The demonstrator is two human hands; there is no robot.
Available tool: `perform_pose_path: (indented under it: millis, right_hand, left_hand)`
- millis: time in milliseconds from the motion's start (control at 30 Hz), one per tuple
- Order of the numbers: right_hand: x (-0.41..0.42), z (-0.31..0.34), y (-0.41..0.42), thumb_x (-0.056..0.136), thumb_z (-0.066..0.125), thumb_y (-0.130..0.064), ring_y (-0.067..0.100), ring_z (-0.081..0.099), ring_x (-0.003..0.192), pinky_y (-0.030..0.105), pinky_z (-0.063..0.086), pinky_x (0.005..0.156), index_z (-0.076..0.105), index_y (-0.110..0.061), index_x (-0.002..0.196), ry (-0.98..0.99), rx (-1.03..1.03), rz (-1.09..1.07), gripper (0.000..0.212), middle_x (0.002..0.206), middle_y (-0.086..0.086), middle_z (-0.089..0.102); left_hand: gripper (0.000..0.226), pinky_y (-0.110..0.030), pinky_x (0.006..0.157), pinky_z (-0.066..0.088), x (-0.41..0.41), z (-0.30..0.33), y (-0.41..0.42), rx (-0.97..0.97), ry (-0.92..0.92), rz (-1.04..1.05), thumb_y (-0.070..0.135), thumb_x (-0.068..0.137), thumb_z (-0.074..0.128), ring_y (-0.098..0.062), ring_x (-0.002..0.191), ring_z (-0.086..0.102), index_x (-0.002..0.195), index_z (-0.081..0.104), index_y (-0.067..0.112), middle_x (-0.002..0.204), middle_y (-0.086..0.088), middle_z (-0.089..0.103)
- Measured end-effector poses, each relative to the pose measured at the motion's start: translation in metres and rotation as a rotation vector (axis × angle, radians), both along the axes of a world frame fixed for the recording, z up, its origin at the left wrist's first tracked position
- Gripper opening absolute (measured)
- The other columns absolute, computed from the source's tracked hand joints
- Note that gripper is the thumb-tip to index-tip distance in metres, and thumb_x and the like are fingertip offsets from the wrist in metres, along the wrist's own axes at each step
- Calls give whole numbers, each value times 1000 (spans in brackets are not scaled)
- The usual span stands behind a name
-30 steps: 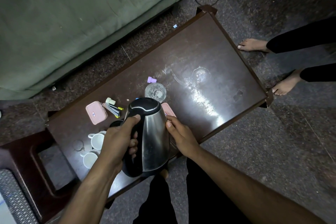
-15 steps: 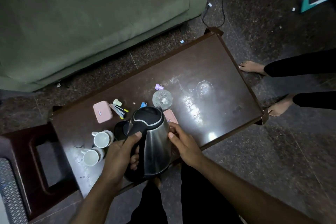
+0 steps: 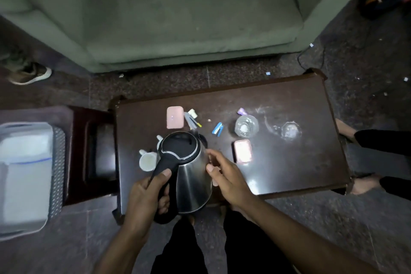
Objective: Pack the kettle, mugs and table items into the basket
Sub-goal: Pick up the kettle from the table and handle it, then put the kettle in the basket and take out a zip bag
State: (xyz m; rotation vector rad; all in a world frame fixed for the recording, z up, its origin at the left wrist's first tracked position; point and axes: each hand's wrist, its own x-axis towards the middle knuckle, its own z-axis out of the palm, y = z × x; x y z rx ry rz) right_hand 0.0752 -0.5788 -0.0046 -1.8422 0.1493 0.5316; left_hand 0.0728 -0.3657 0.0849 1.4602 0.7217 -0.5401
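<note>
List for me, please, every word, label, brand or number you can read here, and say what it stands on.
None can be read.
Pink case: a small pale mark, too blurred to read.
Kettle, mug, blue stapler, basket: no text shows.

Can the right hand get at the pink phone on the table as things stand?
Probably yes. The right hand rests on the kettle side, just beside the pink phone, with bare table between them. It would need to let go of the kettle, which the left hand grips by the handle.
</note>
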Motion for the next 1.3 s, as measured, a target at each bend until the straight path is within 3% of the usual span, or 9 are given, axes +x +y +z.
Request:
perform_pose_path:
  millis: [33, 133, 200, 400, 500, 600, 900, 1300]
  right_hand:
    - [4, 2, 12, 97, 47, -55, 2, 68, 91, 26, 52, 83, 50, -36, 139, -5, 0, 32, 47, 108, -28, 66]
    - [16, 9, 53, 97, 47, -54, 7, 63, 119, 42, 51, 101, 49, -32, 143, -46, -14, 141, 51, 130, -11, 65]
    - [24, 12, 80, 98, 48, -52, 9, 60, 124, 44, 49, 105, 49, -30, 143, -79, 0, 204, 50, 133, -8, 64]
    - [45, 20, 173, 98, 46, -55, 7, 60, 125, 45, 47, 107, 47, -32, 143, -141, -23, 435, 51, 132, -9, 64]
    - [53, 27, 219, 98, 43, -56, 9, 64, 114, 47, 45, 108, 45, -32, 144, -137, -22, 541, 52, 120, -2, 70]
    - [64, 37, 268, 98, 43, -51, 7, 60, 125, 44, 44, 111, 45, -34, 144, -165, 16, 611, 50, 133, -13, 65]
    - [91, 55, 417, 96, 44, -43, 9, 54, 134, 45, 43, 112, 49, -26, 145, -273, 144, 800, 52, 143, -9, 59]
    - [105, 29, 548, 87, 39, -38, 13, 49, 138, 50, 39, 114, 46, -34, 145, -229, 164, 976, 58, 146, -9, 56]
  left_hand:
    - [50, -27, 50, 29, -4, 3, 12, 10, -10, 24, 56, 70, 71, -16, 41, 32, 56, 53, 12, 43, -6, 33]
    - [49, -27, 49, 31, -16, 11, 48, 31, -39, 131, 57, 68, 71, -16, 42, 34, 54, 54, 13, 42, -7, 34]
    - [47, -26, 48, 29, -23, 15, 70, 33, -60, 215, 55, 66, 71, -15, 39, 32, 53, 54, 13, 40, -5, 34]
    - [51, -27, 47, 28, -52, 20, 146, 51, -149, 430, 52, 69, 69, -15, 39, 30, 62, 52, 5, 42, -5, 34]
    - [50, -28, 47, 27, -65, 19, 180, 62, -204, 524, 50, 73, 69, -15, 41, 30, 60, 51, 5, 43, -6, 33]
    - [47, -26, 45, 26, -73, 18, 209, 78, -274, 632, 47, 76, 69, -14, 39, 29, 56, 51, 8, 39, -6, 32]
    - [40, -21, 40, 29, -84, 23, 287, 222, -377, 975, 49, 72, 67, -13, 32, 32, 50, 55, 18, 36, 0, 37]
    - [51, -25, 44, 30, -79, -26, 358, 345, -532, 1156, 40, 86, 61, -17, 39, 34, 53, 42, 6, 41, -3, 37]
